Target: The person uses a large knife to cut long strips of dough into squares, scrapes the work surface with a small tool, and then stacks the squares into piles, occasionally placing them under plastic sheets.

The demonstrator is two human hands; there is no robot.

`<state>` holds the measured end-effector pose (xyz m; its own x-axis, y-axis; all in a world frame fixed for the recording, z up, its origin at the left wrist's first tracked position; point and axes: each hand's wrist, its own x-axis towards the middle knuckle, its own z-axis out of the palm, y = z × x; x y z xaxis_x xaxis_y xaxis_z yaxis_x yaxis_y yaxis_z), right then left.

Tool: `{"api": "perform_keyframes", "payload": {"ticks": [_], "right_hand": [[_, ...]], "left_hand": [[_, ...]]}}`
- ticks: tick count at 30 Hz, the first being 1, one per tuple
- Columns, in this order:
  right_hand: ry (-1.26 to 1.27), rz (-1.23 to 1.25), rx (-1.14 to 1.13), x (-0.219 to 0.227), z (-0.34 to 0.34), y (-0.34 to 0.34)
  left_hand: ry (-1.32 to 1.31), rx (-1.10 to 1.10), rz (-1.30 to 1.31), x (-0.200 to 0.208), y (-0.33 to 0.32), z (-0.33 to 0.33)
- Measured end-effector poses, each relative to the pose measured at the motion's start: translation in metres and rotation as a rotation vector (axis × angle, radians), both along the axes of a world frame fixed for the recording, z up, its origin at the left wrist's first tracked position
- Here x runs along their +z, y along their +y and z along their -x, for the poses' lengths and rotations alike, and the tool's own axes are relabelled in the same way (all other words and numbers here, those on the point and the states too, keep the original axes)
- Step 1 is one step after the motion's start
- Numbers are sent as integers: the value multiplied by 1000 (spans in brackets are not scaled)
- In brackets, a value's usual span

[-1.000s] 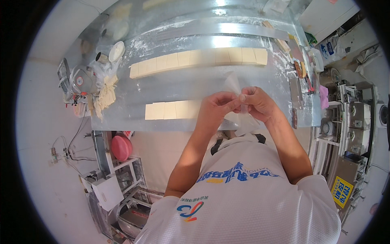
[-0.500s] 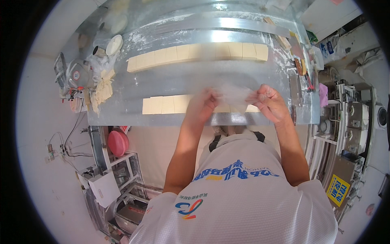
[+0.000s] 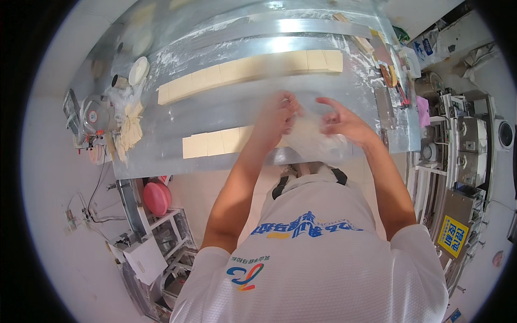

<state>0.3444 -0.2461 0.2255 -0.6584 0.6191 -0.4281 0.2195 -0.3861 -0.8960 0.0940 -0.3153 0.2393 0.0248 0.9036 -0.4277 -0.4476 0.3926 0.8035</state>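
A clear, thin plastic bag point(image 3: 322, 144) hangs between my hands above the near edge of the metal table. My left hand point(image 3: 281, 117) is closed, its fingertips pinched on the bag's upper left part. Beside the bag's upper right side, my right hand point(image 3: 347, 124) has its index finger and thumb spread apart; its lower fingers are partly hidden against the film. Just below and left of my left hand runs the near row of pale yellow square dough wrappers point(image 3: 215, 142). Its right part is covered by my left arm and the bag. Farther off lies a longer, curved row of wrappers point(image 3: 242, 70).
A long metal straight bar point(image 3: 291, 27) lies across the floured metal table point(image 3: 215, 116). At the left stand a scale point(image 3: 97, 114), a white lid point(image 3: 139, 71) and dough scraps point(image 3: 129, 132). Knives and wooden-handled tools point(image 3: 389, 75) line the right edge.
The bag has gone from stretched between both hands to hanging lower. My right hand's fingers have spread from a pinch. The view has shifted a little.
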Motion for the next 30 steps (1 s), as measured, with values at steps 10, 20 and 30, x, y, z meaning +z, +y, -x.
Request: {"api": "perform_keyframes", "payload": {"ticks": [10,20,30], "right_hand": [[-565,-551,-142,-38,-36,38],[-183,-1603,-605,97,-59,65],[-657,-798,-615,-128,-138,84]], "left_hand": [[1483,58,-400,-146,-16,23],[1664,224,-581,-28,55,-6],[1582,-293,-151,-78,79,-101]]}}
